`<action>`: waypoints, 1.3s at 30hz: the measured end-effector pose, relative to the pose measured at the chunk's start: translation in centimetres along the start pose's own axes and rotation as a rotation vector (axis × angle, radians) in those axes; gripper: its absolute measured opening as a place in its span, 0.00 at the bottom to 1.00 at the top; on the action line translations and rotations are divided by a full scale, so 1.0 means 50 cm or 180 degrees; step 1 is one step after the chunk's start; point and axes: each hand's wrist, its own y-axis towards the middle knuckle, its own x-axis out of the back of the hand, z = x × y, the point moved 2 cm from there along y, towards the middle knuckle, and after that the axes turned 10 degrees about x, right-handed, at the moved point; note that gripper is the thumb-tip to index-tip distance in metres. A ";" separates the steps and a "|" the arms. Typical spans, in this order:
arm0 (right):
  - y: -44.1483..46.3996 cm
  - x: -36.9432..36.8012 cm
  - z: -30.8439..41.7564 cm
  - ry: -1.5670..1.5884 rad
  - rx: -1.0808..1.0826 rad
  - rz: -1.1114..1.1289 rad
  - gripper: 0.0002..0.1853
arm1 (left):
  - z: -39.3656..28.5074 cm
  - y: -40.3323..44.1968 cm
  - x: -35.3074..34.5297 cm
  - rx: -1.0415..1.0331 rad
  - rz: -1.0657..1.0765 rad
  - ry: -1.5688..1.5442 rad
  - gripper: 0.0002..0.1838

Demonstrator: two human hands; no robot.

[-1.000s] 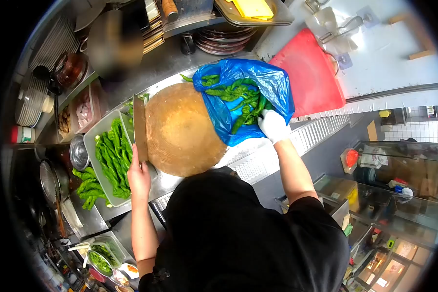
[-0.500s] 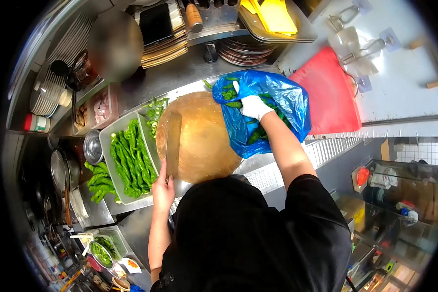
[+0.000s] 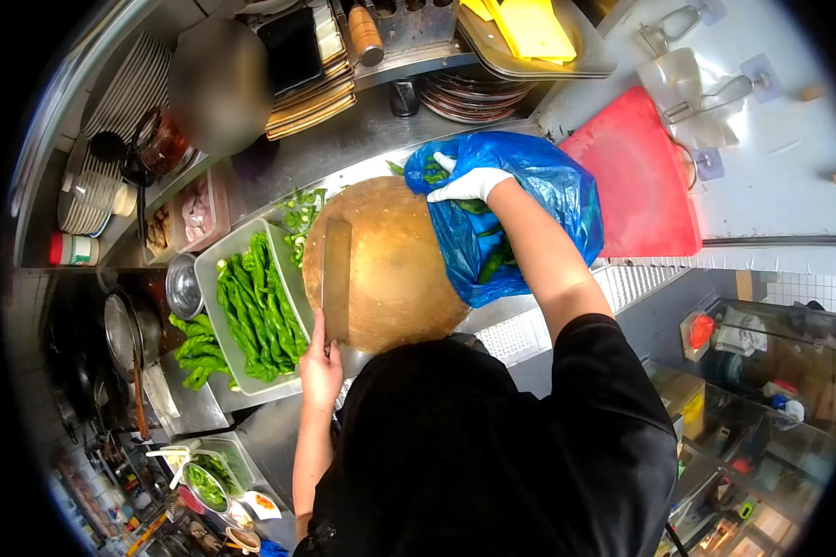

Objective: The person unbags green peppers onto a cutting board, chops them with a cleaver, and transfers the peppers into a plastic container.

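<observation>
My left hand (image 3: 321,367) is closed around the handle end of a cleaver (image 3: 337,278), its index finger stretched along the blade. The blade rests over the left side of a round wooden chopping board (image 3: 395,265). My right hand (image 3: 471,184), in a white glove, is at the mouth of a blue plastic bag (image 3: 553,190), fingers spread over the film and green peppers (image 3: 497,260). Left of the board, a plastic container (image 3: 299,311) holds long green peppers (image 3: 255,311). Cut pepper pieces (image 3: 299,218) lie in its narrow side section.
A red cutting board (image 3: 636,181) lies right of the bag. More green peppers (image 3: 200,348) and a metal bowl (image 3: 184,283) are beside the container. A shelf behind carries stacked plates (image 3: 316,93) and a tray with yellow sheets (image 3: 534,32). Raw meat (image 3: 197,213) sits in a tub.
My right hand has come up out of the peppers toward the bag's left edge, its fingers spreading. The bag's film has shifted. My left hand stays on the cleaver.
</observation>
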 end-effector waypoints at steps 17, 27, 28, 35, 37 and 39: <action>0.010 0.022 0.017 -0.1924 0.1509 -0.0768 0.17 | -0.028 -0.008 0.013 0.0264 0.0147 0.0050 0.44; -0.146 -0.023 -0.068 -0.1908 0.1654 -0.1404 0.17 | -0.014 -0.005 0.008 0.0137 -0.0010 0.0030 0.44; -0.153 -0.031 -0.085 -0.1654 0.1299 -0.1185 0.22 | -0.011 -0.004 0.006 0.0018 -0.0080 0.0057 0.44; -0.220 0.003 -0.068 -0.0898 0.1256 -0.1584 0.20 | -0.013 -0.001 0.008 -0.0009 -0.0007 -0.0050 0.44; -0.230 0.017 -0.032 -0.0872 0.0507 -0.1424 0.22 | -0.007 0.000 0.005 -0.0207 -0.0102 -0.0152 0.44; -0.226 0.024 -0.016 -0.1035 0.0190 -0.1230 0.29 | -0.011 -0.001 0.009 -0.0022 0.0011 -0.0119 0.43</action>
